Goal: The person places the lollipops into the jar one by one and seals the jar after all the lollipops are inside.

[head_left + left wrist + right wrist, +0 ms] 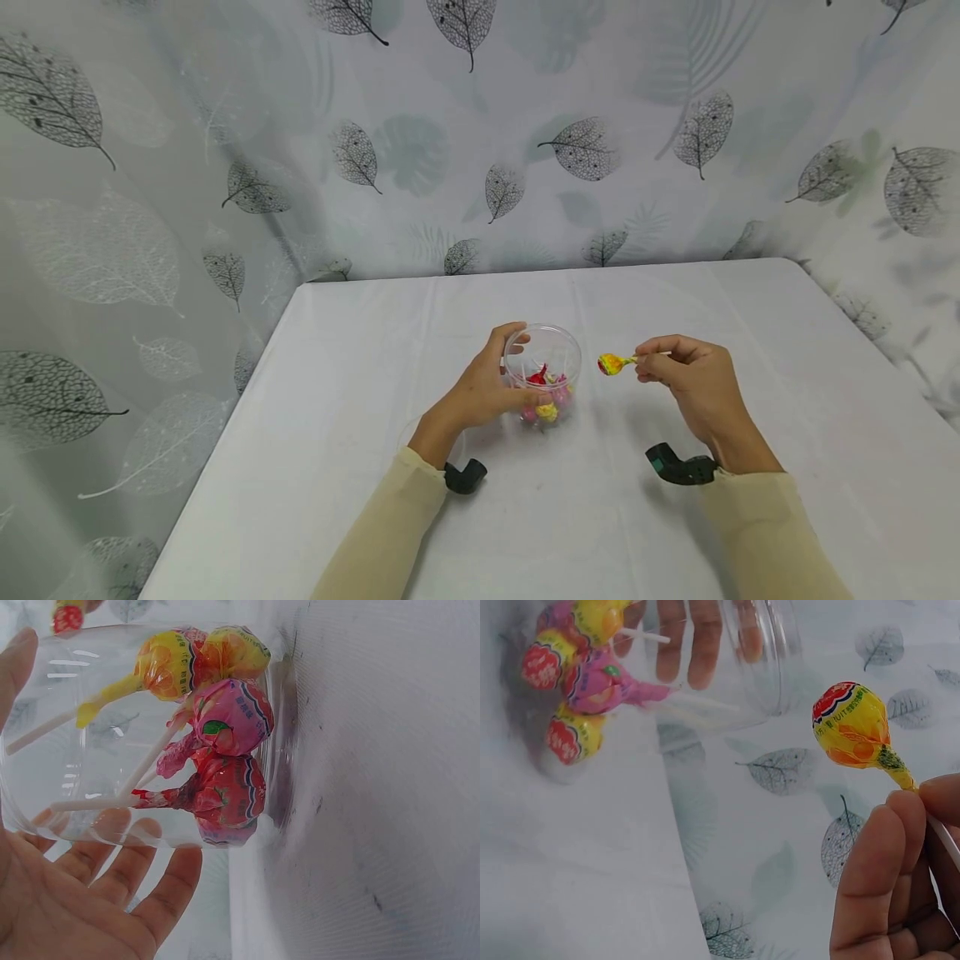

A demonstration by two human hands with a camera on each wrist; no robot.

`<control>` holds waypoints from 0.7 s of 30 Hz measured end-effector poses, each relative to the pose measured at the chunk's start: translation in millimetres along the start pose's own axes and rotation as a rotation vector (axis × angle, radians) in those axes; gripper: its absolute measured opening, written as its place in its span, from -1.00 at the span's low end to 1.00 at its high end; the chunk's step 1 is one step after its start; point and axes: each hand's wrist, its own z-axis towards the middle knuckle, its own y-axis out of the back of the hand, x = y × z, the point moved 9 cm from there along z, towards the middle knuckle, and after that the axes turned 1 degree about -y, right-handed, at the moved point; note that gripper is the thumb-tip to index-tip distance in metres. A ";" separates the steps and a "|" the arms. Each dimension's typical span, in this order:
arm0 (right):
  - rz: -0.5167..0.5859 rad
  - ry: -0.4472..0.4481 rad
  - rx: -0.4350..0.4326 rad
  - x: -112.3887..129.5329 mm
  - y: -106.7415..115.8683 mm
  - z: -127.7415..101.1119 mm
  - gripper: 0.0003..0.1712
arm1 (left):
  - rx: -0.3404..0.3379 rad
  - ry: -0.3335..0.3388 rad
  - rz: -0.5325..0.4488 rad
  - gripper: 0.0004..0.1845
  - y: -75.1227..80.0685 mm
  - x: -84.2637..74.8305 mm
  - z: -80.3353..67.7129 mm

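Note:
A clear plastic jar (551,342) stands lidless on the white table, with several wrapped lollipops (229,720) in pink, red and yellow at its bottom. My left hand (487,383) holds the jar round its side, thumb at the front and fingers behind. To the right of the jar, my right hand (697,379) pinches a yellow lollipop (851,727) by its stick. Its wrapped head (611,364) points left toward the jar, apart from it and above the table.
The table (337,358) has a white cloth. Behind it and at both sides hang leaf-printed curtains (420,217). A clear round rim, perhaps a lid, shows faintly by my left wrist (431,433). A black wrist camera (682,467) sits on my right wrist.

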 end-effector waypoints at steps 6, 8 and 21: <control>0.058 0.056 0.000 17.4 -14.0 5.3 -0.89 | 0.002 0.019 -0.005 0.10 -0.1 1.0 0.4; 0.074 0.077 0.004 22.9 -19.3 6.9 -0.87 | 0.003 0.019 -0.008 0.10 -0.2 1.1 0.6; -0.120 0.104 0.014 29.2 -53.3 14.3 -0.84 | -0.003 0.023 -0.016 0.11 0.2 3.9 1.6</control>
